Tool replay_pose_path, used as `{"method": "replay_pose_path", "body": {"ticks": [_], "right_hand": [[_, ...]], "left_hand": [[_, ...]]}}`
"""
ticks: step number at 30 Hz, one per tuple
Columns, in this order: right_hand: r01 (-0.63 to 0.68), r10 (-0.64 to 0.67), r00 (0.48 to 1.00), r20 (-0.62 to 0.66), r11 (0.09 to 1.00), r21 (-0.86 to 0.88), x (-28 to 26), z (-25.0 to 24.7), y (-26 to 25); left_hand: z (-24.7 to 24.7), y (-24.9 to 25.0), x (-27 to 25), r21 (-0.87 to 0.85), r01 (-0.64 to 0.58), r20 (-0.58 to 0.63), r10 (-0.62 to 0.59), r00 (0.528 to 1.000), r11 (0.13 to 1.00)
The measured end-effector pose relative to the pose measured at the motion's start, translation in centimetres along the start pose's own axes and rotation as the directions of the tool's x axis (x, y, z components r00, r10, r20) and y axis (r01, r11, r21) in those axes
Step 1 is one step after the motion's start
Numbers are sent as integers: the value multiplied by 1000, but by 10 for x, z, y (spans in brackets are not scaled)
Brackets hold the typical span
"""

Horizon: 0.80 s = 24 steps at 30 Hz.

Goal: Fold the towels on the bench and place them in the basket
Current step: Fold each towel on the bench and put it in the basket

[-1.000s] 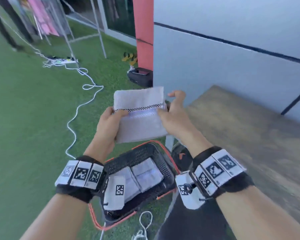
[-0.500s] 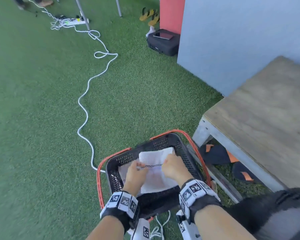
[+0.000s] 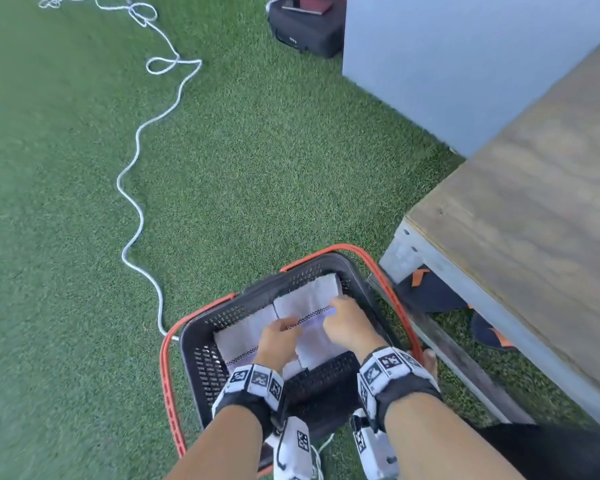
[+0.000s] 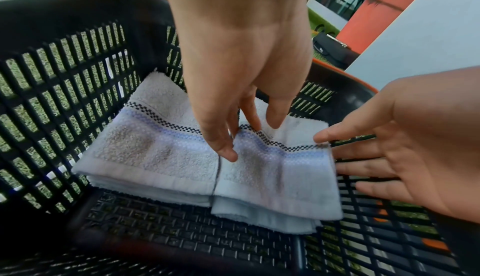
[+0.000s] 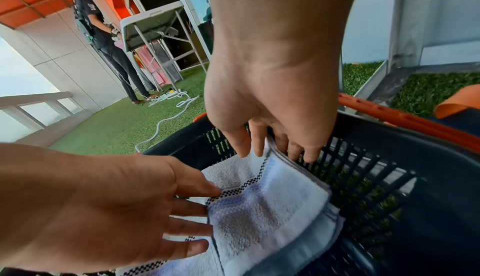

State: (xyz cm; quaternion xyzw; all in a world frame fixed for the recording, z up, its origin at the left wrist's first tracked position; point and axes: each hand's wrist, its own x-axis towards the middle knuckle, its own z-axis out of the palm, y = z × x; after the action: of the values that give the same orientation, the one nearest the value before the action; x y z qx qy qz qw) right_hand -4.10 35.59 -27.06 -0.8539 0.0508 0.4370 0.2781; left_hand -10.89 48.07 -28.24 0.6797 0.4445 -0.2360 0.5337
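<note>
- Left hand released, straight fingertips touching the folded towel (checkered band up).
- Right hand released, at the towel's right edge.
- Towel lies inside the basket, lower centre of frame.

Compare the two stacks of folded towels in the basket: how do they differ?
The right towel stack lies under both hands: the left hand presses its fingers on its left edge and the right hand touches its right edge, while the left towel stack lies untouched. Both are white with a checkered blue band, side by side in the basket.
</note>
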Motion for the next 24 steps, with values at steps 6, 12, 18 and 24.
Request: {"method": "replay_pose_path", "body": {"ticks": [6,12,18,24], "right_hand": [[-31,30,999,19,998,61,-11,-3,0],[86,-81,995,-56,992,95,-32,-14,-32],[299,-260,936,-236,943,145,-100,-54,-92],[565,-443,782,-439,801,199,-193,-125,-126]], "left_hand": [[4,3,-3,4,41,14,-41,999,999],[-10,20,-23,-7,-17,-32,17,999,1000],[-36,62,-73,-15,-235,-138,231,963,972],[-51,124,-149,-52,-462,-182,446,876,886]]}}
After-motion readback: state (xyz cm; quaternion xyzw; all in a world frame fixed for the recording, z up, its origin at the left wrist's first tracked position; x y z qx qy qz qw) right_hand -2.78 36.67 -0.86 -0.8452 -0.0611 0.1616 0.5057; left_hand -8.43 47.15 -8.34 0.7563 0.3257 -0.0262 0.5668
